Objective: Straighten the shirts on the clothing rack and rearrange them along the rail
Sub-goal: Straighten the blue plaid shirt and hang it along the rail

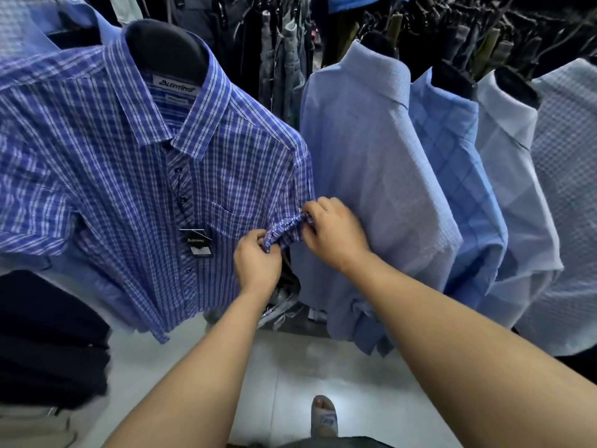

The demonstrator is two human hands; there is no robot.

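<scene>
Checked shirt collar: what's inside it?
A black hanger neck fills the collar of the checked shirt, with a brand label below it. The hanger's shoulders are covered by the fabric; its hook is not visible.

A single wide-angle camera sat on the person's head, looking forward and steeply down along both bare forearms. It was close to the hanging clothes: the blue plaid shirt point(129, 176) filled the left of the view, and the left hand point(256, 261) and right hand point(334, 232) lay near its centre. The pale floor point(323, 367) and a sandalled foot point(324, 418) showed along the bottom edge.
</scene>
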